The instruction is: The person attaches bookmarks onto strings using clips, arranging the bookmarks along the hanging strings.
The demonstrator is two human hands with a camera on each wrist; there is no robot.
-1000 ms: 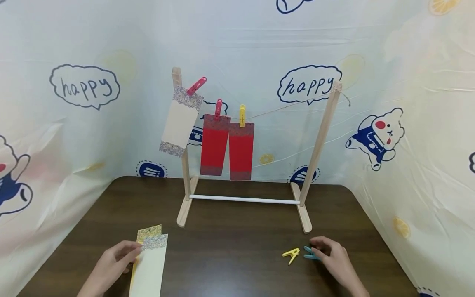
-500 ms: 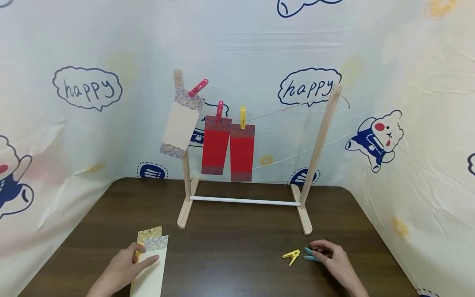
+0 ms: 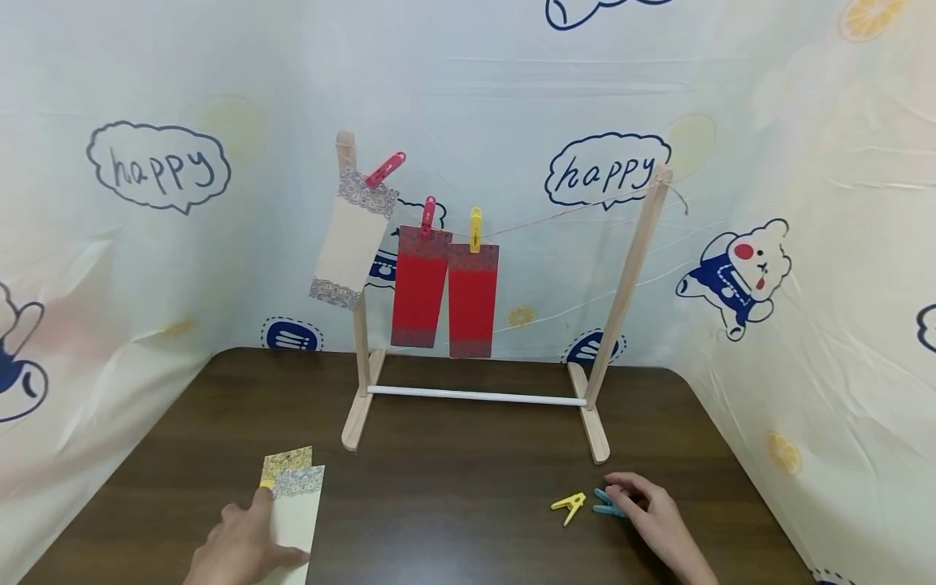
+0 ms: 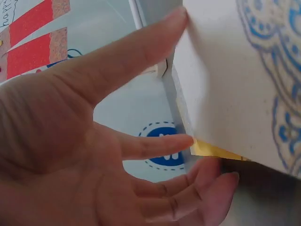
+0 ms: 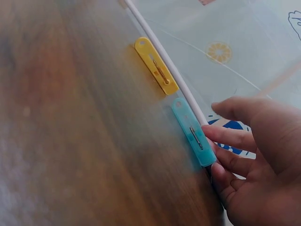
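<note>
My left hand [image 3: 240, 538] spans a white card [image 3: 294, 520] with a patterned end band, at the front left. In the left wrist view, the thumb touches one long edge of the white card [image 4: 225, 80] and the index finger meets the opposite edge. Beneath it a yellow card [image 3: 287, 463] with a patterned band sticks out at the top and left. At the front right, my right hand [image 3: 654, 520] has its fingertips at the end of a light blue clothespin [image 5: 193, 134]; its thumb stands apart. Just left lies a yellow clothespin [image 3: 569, 507].
A wooden stand [image 3: 630, 280] with a white crossbar [image 3: 475, 396] holds a string. From it hang a white card [image 3: 351, 240] and a red card [image 3: 422, 288] on red clothespins, plus another red card [image 3: 473, 301] on a yellow one. Printed curtains surround the dark table [image 3: 439, 504].
My left hand has let go of the cards' left edge and spread over the white card, thumb moving to its right edge. My right hand stays by the blue clothespin.
</note>
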